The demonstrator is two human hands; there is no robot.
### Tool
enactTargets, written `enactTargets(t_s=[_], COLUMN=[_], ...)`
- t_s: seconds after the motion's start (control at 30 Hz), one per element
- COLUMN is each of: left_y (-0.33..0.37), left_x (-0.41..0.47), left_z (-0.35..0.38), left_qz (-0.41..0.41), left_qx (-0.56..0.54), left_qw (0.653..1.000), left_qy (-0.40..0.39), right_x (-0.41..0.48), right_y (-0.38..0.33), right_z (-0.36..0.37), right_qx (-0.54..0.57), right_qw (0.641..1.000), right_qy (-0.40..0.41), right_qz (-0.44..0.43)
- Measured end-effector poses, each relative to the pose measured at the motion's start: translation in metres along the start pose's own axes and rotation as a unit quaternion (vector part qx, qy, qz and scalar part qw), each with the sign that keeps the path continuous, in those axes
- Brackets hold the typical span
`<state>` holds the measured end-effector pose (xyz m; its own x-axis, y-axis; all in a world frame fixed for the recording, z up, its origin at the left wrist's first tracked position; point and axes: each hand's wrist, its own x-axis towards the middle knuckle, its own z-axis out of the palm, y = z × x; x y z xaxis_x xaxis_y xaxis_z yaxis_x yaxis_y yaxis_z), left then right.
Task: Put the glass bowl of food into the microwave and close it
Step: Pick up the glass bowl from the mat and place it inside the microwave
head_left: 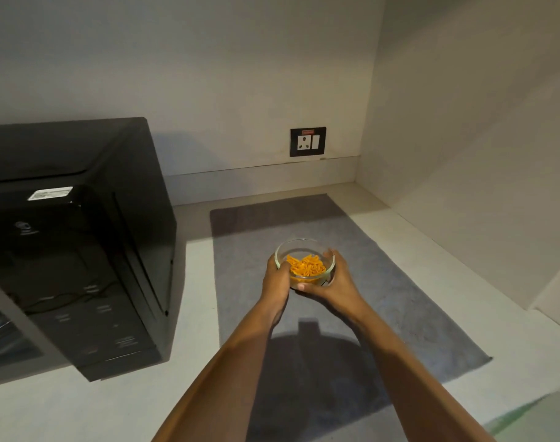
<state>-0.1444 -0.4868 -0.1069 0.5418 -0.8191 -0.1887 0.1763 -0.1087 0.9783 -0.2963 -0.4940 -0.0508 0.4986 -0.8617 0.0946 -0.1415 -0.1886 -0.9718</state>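
A black microwave [74, 247] stands at the left of a pale counter [383, 224], beside a grey mat [383, 301]; over the mat, a left hand [277, 280] and right hand [334, 282] clasp a glass bowl [304, 263] of orange food [305, 266] from both sides

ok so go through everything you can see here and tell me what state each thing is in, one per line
glass bowl: upright over the mat, orange food inside, held from both sides
left hand: gripping the bowl's left side
right hand: gripping the bowl's right side
microwave: bowl not in it; door state unclear
grey mat: flat on the counter
wall socket: nothing plugged in
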Motion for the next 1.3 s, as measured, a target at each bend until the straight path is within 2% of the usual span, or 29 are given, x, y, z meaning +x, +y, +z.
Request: enactTargets(t_s=[0.13,0.33,0.43,0.63,0.9,1.1,1.3], left_y=[0.008,0.055,0.048,0.090,0.105,0.111,0.124], left_x=[-0.010,-0.077,-0.074,-0.170,-0.274,-0.329,-0.356], left_z=[-0.003,-0.012,-0.020,-0.060,-0.120,-0.187,-0.252], left_qz=[0.002,0.009,0.001,-0.024,0.008,0.033,0.053], left_qx=[-0.003,-0.046,-0.065,-0.075,-0.083,-0.086,-0.089], left_qw=[1.000,0.998,0.996,0.995,0.996,0.995,0.993], left_qy=[0.014,0.033,0.056,0.064,0.008,0.024,0.060], right_x=[-0.006,-0.030,-0.047,-0.112,-0.203,-0.262,-0.280], right_y=[-0.006,-0.028,-0.042,-0.074,-0.113,-0.147,-0.175], right_z=[0.003,0.018,0.025,0.057,0.099,0.155,0.215], right_qx=[0.062,0.176,0.173,0.143,0.046,0.048,0.050], right_qw=[0.998,0.983,0.982,0.987,0.996,0.994,0.990], right_qy=[0.013,-0.052,-0.073,-0.075,-0.062,-0.088,-0.118], right_qz=[-0.009,0.014,0.014,0.010,-0.036,-0.035,-0.053])
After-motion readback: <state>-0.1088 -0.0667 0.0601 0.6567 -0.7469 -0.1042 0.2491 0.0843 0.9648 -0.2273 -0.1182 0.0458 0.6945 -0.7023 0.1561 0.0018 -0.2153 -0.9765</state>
